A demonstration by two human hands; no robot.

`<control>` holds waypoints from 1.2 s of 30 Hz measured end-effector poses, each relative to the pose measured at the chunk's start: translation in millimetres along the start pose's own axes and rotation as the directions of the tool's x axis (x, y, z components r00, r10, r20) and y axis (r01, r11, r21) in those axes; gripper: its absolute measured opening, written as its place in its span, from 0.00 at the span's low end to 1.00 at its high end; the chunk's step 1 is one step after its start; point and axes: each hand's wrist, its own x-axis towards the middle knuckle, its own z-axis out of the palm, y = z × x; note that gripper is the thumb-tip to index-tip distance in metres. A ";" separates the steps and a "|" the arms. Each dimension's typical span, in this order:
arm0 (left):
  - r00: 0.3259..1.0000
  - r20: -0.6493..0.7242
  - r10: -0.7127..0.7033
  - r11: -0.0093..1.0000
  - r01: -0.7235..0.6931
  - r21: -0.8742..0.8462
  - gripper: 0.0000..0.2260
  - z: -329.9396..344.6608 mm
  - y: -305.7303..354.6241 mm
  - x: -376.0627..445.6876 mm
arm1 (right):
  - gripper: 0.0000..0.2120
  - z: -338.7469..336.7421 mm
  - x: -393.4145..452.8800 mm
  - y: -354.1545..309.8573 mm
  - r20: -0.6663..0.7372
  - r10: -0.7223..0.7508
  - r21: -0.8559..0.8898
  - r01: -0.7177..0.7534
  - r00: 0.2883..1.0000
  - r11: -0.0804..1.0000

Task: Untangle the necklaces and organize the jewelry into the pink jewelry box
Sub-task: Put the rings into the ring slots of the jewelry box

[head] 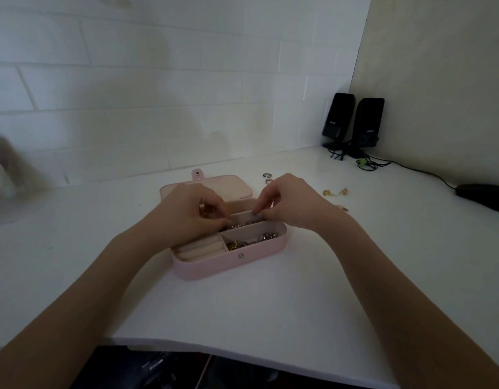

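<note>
The pink jewelry box (214,266) lies open on the white desk, lid flat behind it. Its front right compartment holds a heap of gold and silver chain (251,241). More chain (239,224) lies in the middle compartment. My left hand (190,210) hovers over the box's back left part with curled fingers pinching at that chain. My right hand (287,202) reaches in from the right, fingertips pinching something small at the divider; what it holds is too small to tell. Ring rolls (199,249) fill the front left compartment.
A silver ring-shaped piece (267,175) lies behind the box. Small gold pieces (333,192) and another small piece (342,208) lie right of my right hand. Two black speakers (352,123) with cables stand in the corner. A black mouse (485,197) sits far right.
</note>
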 end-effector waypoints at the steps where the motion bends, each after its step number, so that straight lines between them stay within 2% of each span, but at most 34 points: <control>1: 1.000 -0.004 0.010 1.000 -0.010 0.008 0.03 0.3 -0.2 0.4 | 0.05 0.1 0.4 0.7 -0.007 0.000 0.003 0.000 1.000 1.000; 5: 0.998 -0.063 -0.006 1.000 0.007 0.024 0.03 1.3 -1.6 0.7 | 0.06 -4.4 2.8 6.7 -0.089 0.002 0.021 0.000 0.996 1.000; 7: 0.994 -0.071 -0.089 0.992 0.095 0.086 0.04 0.7 -10.1 2.9 | 0.07 -13.1 4.6 15.4 -0.204 0.031 0.025 -0.027 0.978 0.999; 10: 0.935 -0.049 -0.351 0.899 0.351 0.261 0.26 -1.2 -24.5 5.6 | 0.10 -31.0 5.2 37.0 -0.467 0.155 0.077 -0.134 0.870 0.988; 11: 0.916 -0.035 -0.401 0.881 0.395 0.259 0.28 -0.2 -27.0 6.4 | 0.11 -36.7 3.9 45.3 -0.536 0.199 0.087 -0.180 0.820 0.980; 13: 0.911 0.010 -0.412 0.891 0.401 0.213 0.26 3.6 -24.7 7.8 | 0.12 -45.2 -0.9 63.1 -0.596 0.273 0.097 -0.269 0.755 0.958; 19: 0.933 0.090 -0.350 0.932 0.336 0.139 0.26 12.0 -18.1 14.5 | 0.08 -54.0 -17.0 103.2 -0.479 0.307 -0.022 -0.361 0.823 0.932; 23: 0.936 0.137 -0.324 0.940 0.303 0.155 0.35 29.0 -1.4 21.8 | 0.07 -61.1 -22.5 112.5 -0.393 0.320 -0.089 -0.382 0.862 0.920; 25: 0.937 0.159 -0.310 0.947 0.289 0.143 0.37 37.2 6.7 22.8 | 0.08 -57.9 -25.8 117.0 -0.370 0.330 -0.069 -0.380 0.868 0.922; 28: 0.946 0.149 -0.289 0.954 0.271 0.129 0.35 44.0 17.2 24.2 | 0.09 -50.6 -26.6 121.5 -0.363 0.294 -0.006 -0.317 0.884 0.948; 33: 0.946 0.138 -0.292 0.953 0.275 0.128 0.36 49.7 19.8 25.5 | 0.03 -41.1 -17.6 119.9 -0.399 0.153 -0.131 -0.222 0.904 0.966; 36: 0.953 0.049 -0.298 0.954 0.295 0.060 0.27 49.5 21.3 21.7 | 0.03 -37.0 -15.0 119.3 -0.411 0.128 -0.180 -0.218 0.903 0.959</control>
